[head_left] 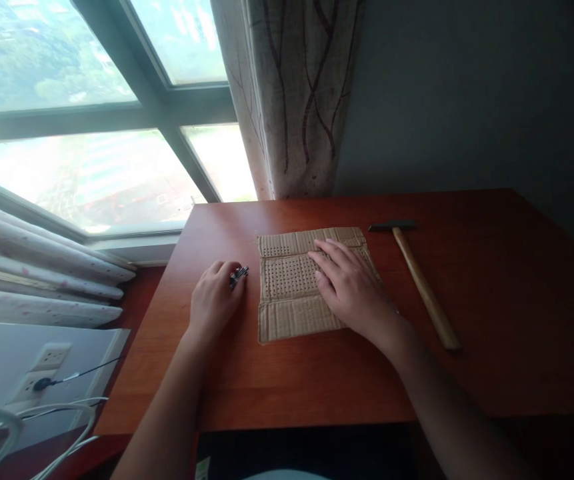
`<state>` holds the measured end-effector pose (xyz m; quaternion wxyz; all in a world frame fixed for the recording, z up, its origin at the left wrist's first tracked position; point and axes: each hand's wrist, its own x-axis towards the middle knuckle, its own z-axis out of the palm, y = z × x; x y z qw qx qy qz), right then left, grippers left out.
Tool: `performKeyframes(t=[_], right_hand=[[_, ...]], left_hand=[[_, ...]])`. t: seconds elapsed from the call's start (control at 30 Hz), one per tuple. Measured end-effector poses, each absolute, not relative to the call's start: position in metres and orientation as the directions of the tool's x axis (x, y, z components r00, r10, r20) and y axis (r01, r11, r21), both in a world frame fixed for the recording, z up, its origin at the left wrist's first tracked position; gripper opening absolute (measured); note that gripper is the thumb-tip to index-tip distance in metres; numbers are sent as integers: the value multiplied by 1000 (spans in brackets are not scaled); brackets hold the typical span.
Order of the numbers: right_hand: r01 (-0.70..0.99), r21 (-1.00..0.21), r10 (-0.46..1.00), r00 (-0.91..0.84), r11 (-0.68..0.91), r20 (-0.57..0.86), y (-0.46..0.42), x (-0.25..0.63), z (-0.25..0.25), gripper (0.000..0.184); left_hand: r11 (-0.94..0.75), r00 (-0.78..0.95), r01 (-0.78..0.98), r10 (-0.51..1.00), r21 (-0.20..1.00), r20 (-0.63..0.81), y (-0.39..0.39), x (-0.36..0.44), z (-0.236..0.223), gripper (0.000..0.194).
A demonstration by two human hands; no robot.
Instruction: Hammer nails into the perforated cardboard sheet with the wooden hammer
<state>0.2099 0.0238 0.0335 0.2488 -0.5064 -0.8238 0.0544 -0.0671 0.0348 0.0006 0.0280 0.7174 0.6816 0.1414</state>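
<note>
A piece of corrugated cardboard (289, 293) lies flat on the red-brown wooden table (491, 320); it is punched with rows of small holes. My right hand (349, 283) rests flat on the cardboard's right half, fingers stretched out and open. To the left of the cardboard, my left hand (214, 297) is closed around a bunch of small dark metal nails (239, 275), whose ends stick out past the fingers. A hammer (419, 277) with a wooden handle and dark head lies on the table to the right of the cardboard, untouched.
A patterned curtain (297, 93) hangs behind the table's far edge beside a large window (91, 153). At lower left, a wall socket (41, 373) with a plugged cable and white cords sits below the table's left edge.
</note>
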Motion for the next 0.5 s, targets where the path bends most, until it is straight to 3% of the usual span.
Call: performKeyframes(t=[0.5], right_hand=[[791,-371,860,-360,487,362,24,211,33,42]], left_hand=[[-81,16,934,982,347,187,41,-83,-9,28]])
